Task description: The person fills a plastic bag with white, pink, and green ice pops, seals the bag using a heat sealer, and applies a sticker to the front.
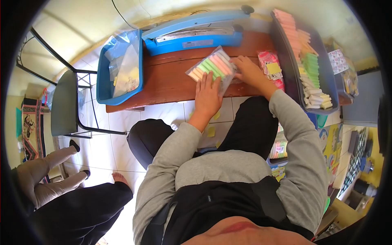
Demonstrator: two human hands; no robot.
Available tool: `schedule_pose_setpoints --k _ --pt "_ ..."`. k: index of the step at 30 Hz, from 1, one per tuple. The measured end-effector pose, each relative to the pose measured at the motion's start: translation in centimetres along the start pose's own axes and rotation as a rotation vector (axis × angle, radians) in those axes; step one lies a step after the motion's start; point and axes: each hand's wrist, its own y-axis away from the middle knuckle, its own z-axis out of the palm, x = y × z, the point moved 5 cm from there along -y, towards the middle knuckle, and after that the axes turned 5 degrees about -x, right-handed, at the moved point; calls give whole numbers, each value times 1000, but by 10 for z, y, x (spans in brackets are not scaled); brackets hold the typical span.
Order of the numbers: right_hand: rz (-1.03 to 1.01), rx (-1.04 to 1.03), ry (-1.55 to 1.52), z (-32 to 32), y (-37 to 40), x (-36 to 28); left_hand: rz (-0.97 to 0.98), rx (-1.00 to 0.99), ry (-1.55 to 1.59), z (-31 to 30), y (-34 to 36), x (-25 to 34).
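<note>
bag of pastel sticks: flat on red-brown bench, in front of blue sealer | L hand: fingers spread flat on bag | R hand: at bag's right edge, pinch can't tell | hands near, apart | handling, judged: light, slick limp film, sticks likely brittle; best hold was flat support, film edge, no squeeze
</note>
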Motion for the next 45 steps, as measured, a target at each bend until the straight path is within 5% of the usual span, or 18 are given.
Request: schedule_pose_setpoints --k 11,14,20,24,27,31,35,37,42,45 --pt "372 -99 -271 9 18 29 182 -37 119 12 -24 -19" --pt "175 43 -110 5 16 17 203 -60 146 10 -29 -20" --pt "250 16 -52 8 14 20 178 -39 160 4 -26 -22" --pt "179 -23 324 -2 32 10 146 43 -10 -1 -17 -14" --pt "340 -25 392 -14 52 11 102 15 -141 -3 -15 -7" --pt "284 -99 126 -108 67 -55 89 -65 -100 -28 -6 25" --pt "601 -97 -15 -221 67 15 125 -53 -52 -38 -4 37" --pt "528 -2 239 -258 71 107 123 -17 -16 -43 -7 40" --pt "688 -324 360 -255 96 253 113 12 36 -46 -12 39" --pt "663 -261 470 -248 93 297 64 7 67 -44 -13 28"
